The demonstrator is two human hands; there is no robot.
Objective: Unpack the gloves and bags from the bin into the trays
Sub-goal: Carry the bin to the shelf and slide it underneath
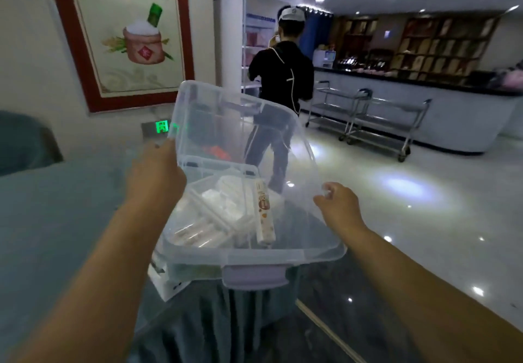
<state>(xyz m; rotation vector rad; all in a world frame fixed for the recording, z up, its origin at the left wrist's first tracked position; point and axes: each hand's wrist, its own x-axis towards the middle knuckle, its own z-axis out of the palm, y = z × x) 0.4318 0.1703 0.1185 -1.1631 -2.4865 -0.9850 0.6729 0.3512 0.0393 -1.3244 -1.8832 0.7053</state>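
With the left hand [157, 173] and right hand [338, 207] gripping the lid [254, 142] tilted over the bin [254, 255] at the counter [56, 207] edge, a slip could tip it off.

I see both hands gripping the clear lid [243, 142]: left hand [154, 176] at its left edge, right hand [338, 202] at its right, bin [254, 258] below.

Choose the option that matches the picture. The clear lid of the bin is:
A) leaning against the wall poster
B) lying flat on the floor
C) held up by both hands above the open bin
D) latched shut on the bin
C: the left hand and right hand grip opposite edges of the clear lid, tilted above the open bin.
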